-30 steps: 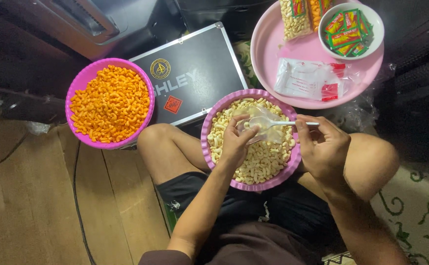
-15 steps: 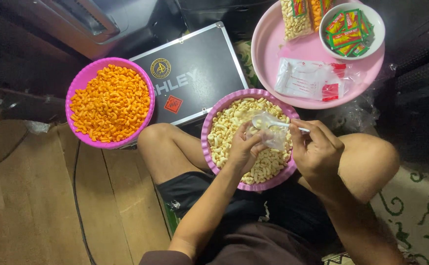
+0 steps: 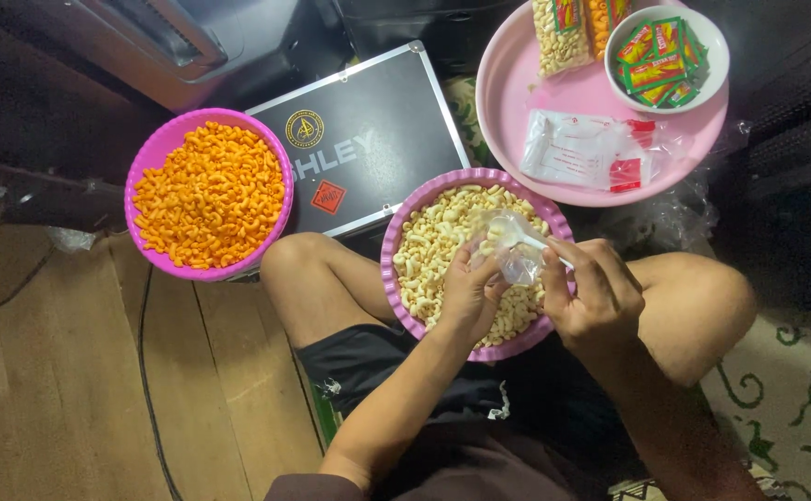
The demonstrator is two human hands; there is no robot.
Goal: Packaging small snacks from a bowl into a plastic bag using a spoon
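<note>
Under both hands sits a fluted pink plastic bowl [image 3: 396, 278] resting on the person's lap, heaped with pale cream puffed snack pieces [image 3: 433, 246]. The left hand [image 3: 468, 295] is curled, its fingertips pinching the edge of a small clear plastic bag [image 3: 514, 250] held just above the pale pieces. The right hand [image 3: 595, 295] is closed around the handle of a white plastic spoon [image 3: 533, 239], whose bowl end reaches into the mouth of the bag (how much is on the spoon or in the bag is too blurred to tell).

Well to the left of the left hand, a second pink plastic bowl [image 3: 150, 153] stands on the wooden floor [image 3: 62, 371], full of orange curled snack pieces [image 3: 209, 195]. Between the two bowls, beyond the left hand, lies a black case with metal edging [image 3: 368, 139].

Beyond the right hand is a round pink tray [image 3: 517, 102] carrying a small white bowl [image 3: 713, 56] filled with green and red sachets [image 3: 657, 56], a flat stack of clear bags with red strips [image 3: 581, 150], and filled snack packets [image 3: 558, 32] that the top edge of the view cuts off. Crumpled clear plastic [image 3: 674, 218] lies beside the tray, hard to make out against the dark. A patterned rug [image 3: 795, 399] shows at the right hand's outer side.
</note>
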